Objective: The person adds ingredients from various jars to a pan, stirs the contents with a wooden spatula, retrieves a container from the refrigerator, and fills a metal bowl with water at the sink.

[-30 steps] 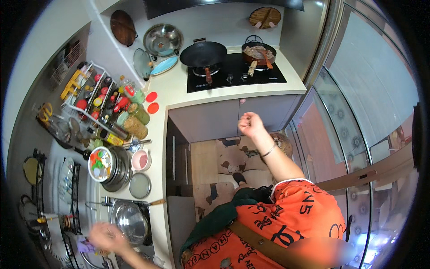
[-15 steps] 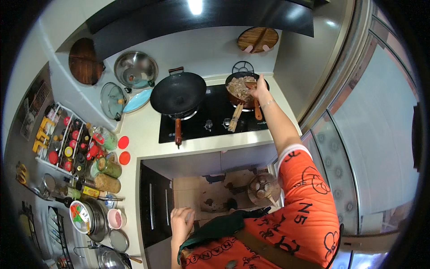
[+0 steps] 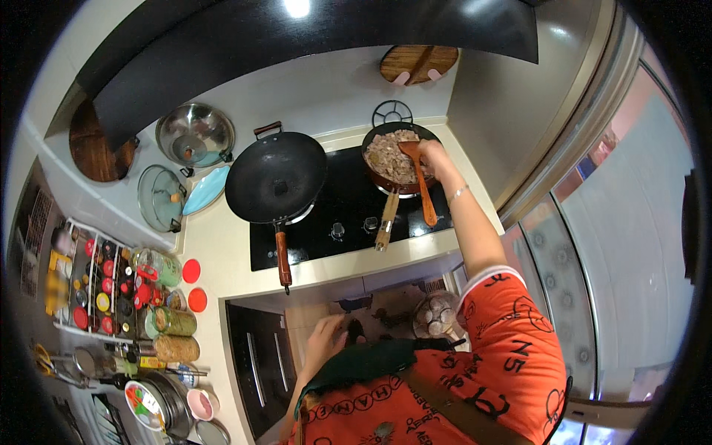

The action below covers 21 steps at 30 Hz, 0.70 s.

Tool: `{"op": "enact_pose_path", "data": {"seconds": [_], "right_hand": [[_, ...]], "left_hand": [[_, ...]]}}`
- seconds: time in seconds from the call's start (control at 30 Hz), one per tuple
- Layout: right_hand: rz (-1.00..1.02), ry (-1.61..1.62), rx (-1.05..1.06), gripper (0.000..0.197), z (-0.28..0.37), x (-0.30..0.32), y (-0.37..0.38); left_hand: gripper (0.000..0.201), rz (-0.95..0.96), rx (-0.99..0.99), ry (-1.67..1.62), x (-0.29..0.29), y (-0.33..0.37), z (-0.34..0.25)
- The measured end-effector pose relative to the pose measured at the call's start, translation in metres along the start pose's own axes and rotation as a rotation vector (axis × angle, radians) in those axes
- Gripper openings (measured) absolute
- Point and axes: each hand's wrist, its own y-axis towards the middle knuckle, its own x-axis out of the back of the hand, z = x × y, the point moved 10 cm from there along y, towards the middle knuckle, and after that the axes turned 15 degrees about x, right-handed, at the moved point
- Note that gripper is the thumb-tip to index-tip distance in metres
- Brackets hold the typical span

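A kitchen corner is fitted with a smooth, pale counter, into which a glossy black glass cooktop is set. On the right of the cooktop a round, dark-lined pan is placed, filled with pale, crumbly cooked meat. A wooden spatula is laid across the pan's near rim, its flat blade rested in the meat and its handle pointed toward the cooktop's front edge.

The right hand is held above the pan, close beside the blade; its fingertips are hidden, so whether anything is pinched cannot be told. The left hand is held low in front of the cooktop, its fingers loosely bent and parted, with nothing seen between them.

The spatula is judged light and stiff, best gripped midway along its slim, rounded handle; near the blade, grease may make it slippery. The meat is judged soft and loose, easily broken. The pan is judged fairly heavy when full, best lifted by its pale wooden handle. On the cooktop's left a wide black wok is set, matt and deeply curved.
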Motion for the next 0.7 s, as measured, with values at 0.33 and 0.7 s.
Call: {"op": "enact_pose_path", "data": {"seconds": [0.33, 0.7], "right_hand": [[-0.037, -1.253, -0.105, 0.039, 0.008, -0.004, -0.103], [0.226, -1.313, 0.076, 0.015, 0.128, -0.032, -0.127]], "left_hand": [[0.071, 0.335, 0.407, -0.601, -0.137, 0.214, 0.012], [0.041, 1.021, 0.847, -1.387, -0.226, 0.249, -0.009]]}}
